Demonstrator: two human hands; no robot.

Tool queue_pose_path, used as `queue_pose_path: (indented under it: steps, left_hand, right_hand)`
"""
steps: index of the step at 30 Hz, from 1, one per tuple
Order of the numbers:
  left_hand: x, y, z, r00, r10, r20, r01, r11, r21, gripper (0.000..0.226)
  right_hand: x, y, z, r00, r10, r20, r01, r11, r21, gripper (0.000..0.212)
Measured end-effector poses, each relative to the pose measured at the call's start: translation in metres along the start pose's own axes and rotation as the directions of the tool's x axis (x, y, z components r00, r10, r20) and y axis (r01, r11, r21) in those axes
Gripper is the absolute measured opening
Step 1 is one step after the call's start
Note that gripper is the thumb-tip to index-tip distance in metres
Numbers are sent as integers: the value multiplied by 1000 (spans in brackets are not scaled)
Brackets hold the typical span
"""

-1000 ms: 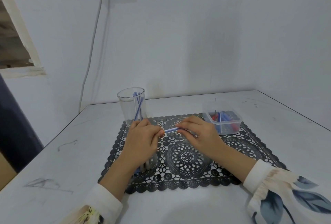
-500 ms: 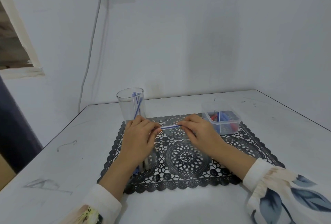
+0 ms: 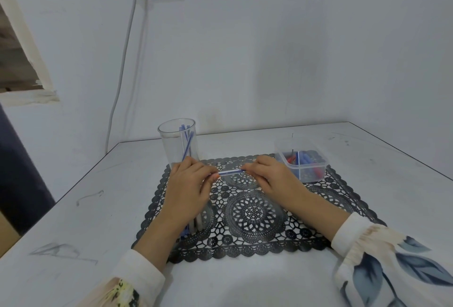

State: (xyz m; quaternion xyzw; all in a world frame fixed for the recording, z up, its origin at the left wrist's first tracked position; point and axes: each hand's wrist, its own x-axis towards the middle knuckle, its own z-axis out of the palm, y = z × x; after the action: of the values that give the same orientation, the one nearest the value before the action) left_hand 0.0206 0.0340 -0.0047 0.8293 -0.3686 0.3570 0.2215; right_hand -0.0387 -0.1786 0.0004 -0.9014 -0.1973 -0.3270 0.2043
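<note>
Head view is showing the left hand and right hand each pinching 1 end of a thin blue-and-white tube, holding it level just above the black lace mat, probably for pulling it apart; the left palm is also trapping spare tubes; the tube's bare stretch is looking slightly longer than 1 second ago.

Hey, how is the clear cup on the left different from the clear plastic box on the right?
The clear cup is tall and round; the plastic box is low and rectangular. The cup holds thin blue sticks standing on end and leaning; the box holds short red and blue pieces lying inside. Both are see-through and open-topped, at the far corners of the black lace mat.
</note>
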Motion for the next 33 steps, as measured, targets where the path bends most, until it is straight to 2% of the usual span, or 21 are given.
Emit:
queue_pose_path:
  steps: [4, 8, 10, 12, 14, 15, 21, 26, 33]
  left_hand:
    - [0, -1, 0, 1000, -12, 3, 12, 1000, 4, 34]
    - [1, -1, -2, 999, -29, -31, 30, 1000, 11, 34]
    - [2, -1, -3, 998, -37, -49, 38, 999, 13, 34]
    - [2, -2, -3, 997, -42, -62, 42, 999, 8, 33]
    - [2, -2, -4, 997, -42, -67, 42, 999, 1, 33]
    - [2, -3, -4, 997, -43, -69, 43, 999, 0, 33]
    - [2, -4, -5, 996, -48, -75, 49, 999, 10, 33]
    - [2, -4, -4, 997, -45, -62, 47, 999, 23, 32]
    - [2, -4, -4, 998, -45, -50, 46, 999, 25, 34]
  right_hand:
    - [3, -8, -5, 994, 103, 32, -104, 994, 24, 42]
    - [4, -12, -20, 988, 152, -27, -149, 985, 84, 49]
    - [6, -9, -25, 973, 229, 2, -228, 971, 72, 55]
    - [8, -5, -23, 956, 285, 66, -287, 957, 37, 45]
    - [8, -2, -18, 950, 299, 89, -302, 953, 24, 19]
    - [8, -2, -16, 949, 302, 89, -305, 952, 28, 13]
    - [3, -4, -9, 927, 289, 237, -279, 957, -75, 14]
    - [2, -5, -5, 887, 239, 395, -157, 961, -228, 13]
    - [-1, 1, 4, 849, 197, 490, -140, 979, -150, 9]
